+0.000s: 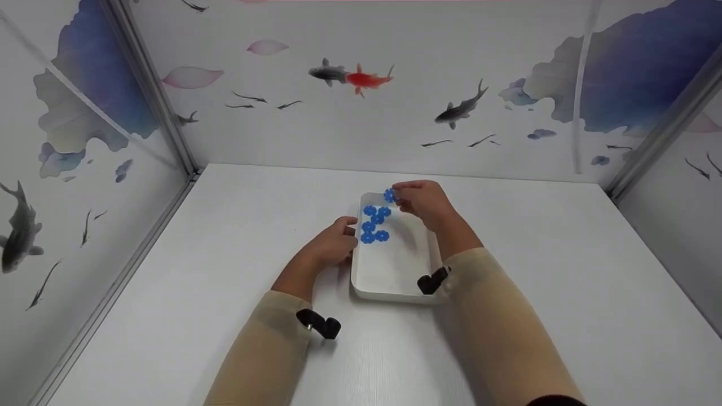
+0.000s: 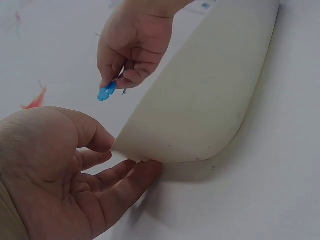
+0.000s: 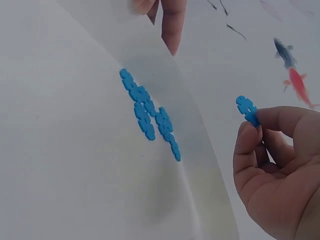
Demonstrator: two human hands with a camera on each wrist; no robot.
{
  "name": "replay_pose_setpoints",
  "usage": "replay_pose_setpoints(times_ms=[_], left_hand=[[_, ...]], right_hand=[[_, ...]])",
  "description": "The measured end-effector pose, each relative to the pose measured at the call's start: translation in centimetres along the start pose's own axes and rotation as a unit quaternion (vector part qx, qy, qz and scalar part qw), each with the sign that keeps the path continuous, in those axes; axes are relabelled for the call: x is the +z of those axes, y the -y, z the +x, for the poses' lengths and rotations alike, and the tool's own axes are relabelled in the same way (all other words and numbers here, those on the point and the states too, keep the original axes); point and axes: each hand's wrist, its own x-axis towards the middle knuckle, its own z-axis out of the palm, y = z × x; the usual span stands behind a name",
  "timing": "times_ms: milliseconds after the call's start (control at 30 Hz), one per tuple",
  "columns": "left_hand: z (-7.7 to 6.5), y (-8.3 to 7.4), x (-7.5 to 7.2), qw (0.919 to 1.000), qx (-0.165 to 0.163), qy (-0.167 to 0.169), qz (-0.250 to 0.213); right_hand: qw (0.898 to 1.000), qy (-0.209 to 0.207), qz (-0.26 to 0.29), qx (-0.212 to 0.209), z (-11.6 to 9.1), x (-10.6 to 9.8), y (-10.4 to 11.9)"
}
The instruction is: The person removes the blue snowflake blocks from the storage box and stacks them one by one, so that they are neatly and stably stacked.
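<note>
A white rectangular tray [image 1: 389, 273] lies on the table, holding several blue snowflake building discs [image 1: 368, 226] along its left side. My left hand [image 1: 333, 243] grips the tray's left edge; in the left wrist view the thumb is at the rim and the fingers are against the wall below it. Above the tray's far end, my right hand [image 1: 427, 203] pinches one blue snowflake disc [image 3: 246, 107] between thumb and index finger. The discs in the tray [image 3: 145, 115] lie close together, some overlapping in the right wrist view.
The white table [image 1: 237, 270] extends around the tray on all sides. Behind it stands a white panel [image 1: 383, 135] printed with fish, and side panels with metal posts [image 1: 152, 84] stand left and right. Each sleeve carries a small black wrist camera [image 1: 318, 323].
</note>
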Motion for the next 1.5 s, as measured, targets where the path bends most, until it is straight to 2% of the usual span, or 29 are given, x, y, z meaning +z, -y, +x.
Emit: replay_pose_setpoints(times_ms=[200,400,567,767,1033,1500], left_hand=[[0.0,0.0,0.0,1.0000,0.003,0.002,-0.004],[0.0,-0.1,-0.1,0.9999,-0.009,-0.003,0.005],[-0.1,-0.1,-0.1,0.9998,-0.018,-0.001,0.002],[0.0,-0.1,-0.2,0.9998,-0.019,-0.002,0.006],[-0.1,0.0,-0.3,0.9998,-0.015,0.000,0.014],[-0.1,0.0,-0.3,1.0000,0.003,0.002,0.008]], right_hand=[[0.999,0.007,0.034,-0.005,-1.5,-2.1,0.4],[0.998,0.005,0.052,-0.017,-2.8,-4.6,-0.2],[0.998,0.001,0.067,-0.008,-4.0,-6.8,-1.0],[0.998,-0.013,0.061,0.004,-5.0,-9.0,-1.8],[0.998,-0.034,0.049,0.018,-5.3,-11.0,-3.1],[0.998,-0.027,0.040,0.037,-5.0,-14.3,-6.2]])
